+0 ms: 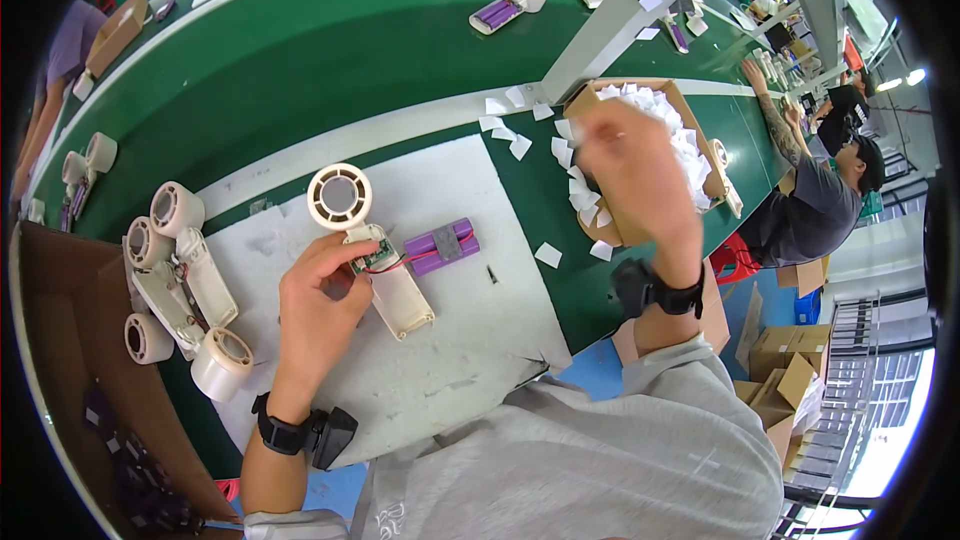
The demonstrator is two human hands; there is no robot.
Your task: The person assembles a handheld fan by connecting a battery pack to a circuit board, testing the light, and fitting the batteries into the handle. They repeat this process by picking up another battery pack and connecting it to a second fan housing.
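An opened cream handheld fan (402,306) lies on the grey-white work mat, its round head (339,197) pointing away from me. My left hand (325,290) grips it at the neck, fingertips on a small green circuit board (374,253). Red wires run from that board to a purple battery pack (442,246), which rests on the mat beside the handle shell and has a grey patch around its middle. My right hand (630,165), smeared by motion, is over a cardboard box (622,225) of white paper pieces (690,155); whether it holds one is not visible.
Several more fan bodies (188,285) are grouped at the left, beside a deep brown carton (75,290). Loose white squares (548,255) lie around the paper box. A green conveyor (330,50) carries another fan (510,5) past a white post (630,15). A co-worker (815,195) sits at right.
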